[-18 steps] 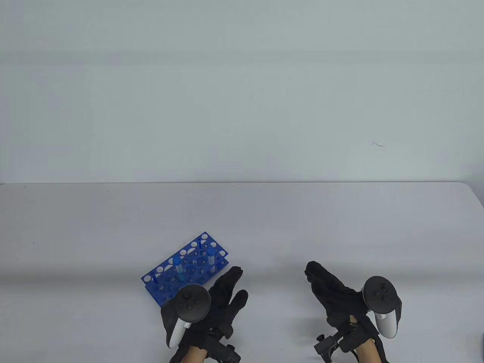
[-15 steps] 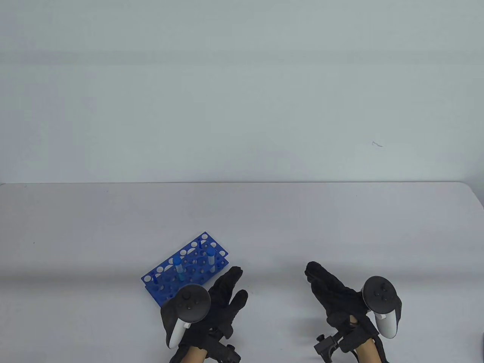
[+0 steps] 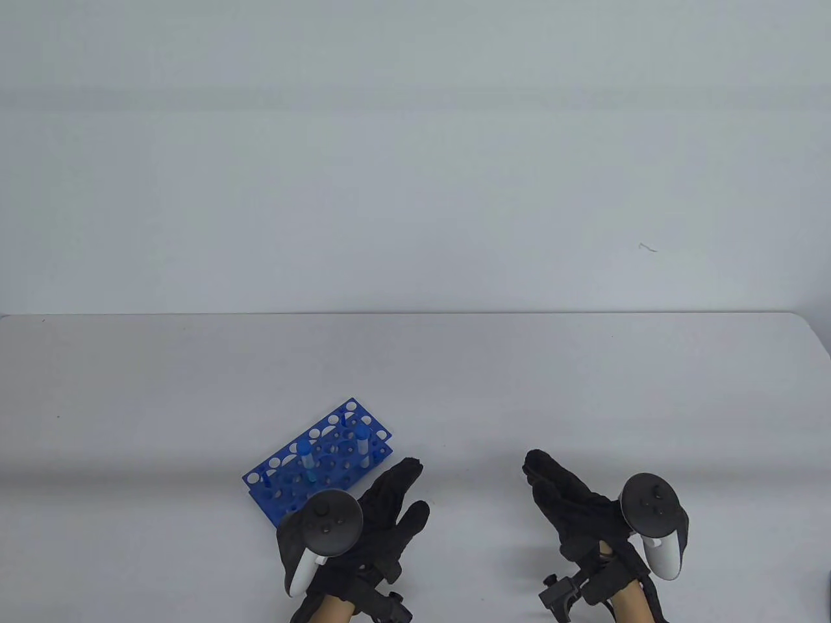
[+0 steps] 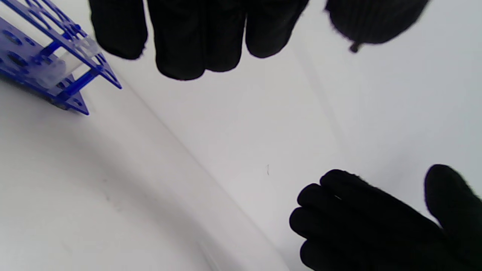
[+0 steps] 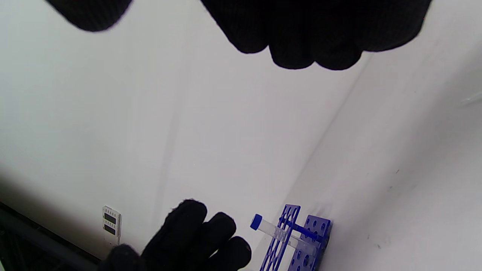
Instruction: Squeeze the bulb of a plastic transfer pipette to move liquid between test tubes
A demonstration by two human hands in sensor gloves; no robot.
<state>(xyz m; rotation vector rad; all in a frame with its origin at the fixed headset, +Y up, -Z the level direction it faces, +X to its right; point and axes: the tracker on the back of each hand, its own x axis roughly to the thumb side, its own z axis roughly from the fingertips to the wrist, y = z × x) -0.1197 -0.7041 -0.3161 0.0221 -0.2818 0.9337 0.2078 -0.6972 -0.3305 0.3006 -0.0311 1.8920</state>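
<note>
1. We see a blue test tube rack standing on the white bench near its front edge, left of the middle, turned at an angle to that edge.
2. Two blue-capped test tubes stand upright in the rack: one towards its left half, the other towards its right end.
3. Our left hand hovers by the front edge, just right of the rack's near corner. Its fingers are stretched out and close together, the thumb spread to the right; it holds nothing.
4. Our right hand is also near the front edge, well apart from the rack, right of the middle. Its fingers reach forward, straight and together, with nothing in them.
5. In the left wrist view the left fingertips hang beside the rack's corner, without touching it.
6. We cannot make out the transfer pipette in any view.
</note>
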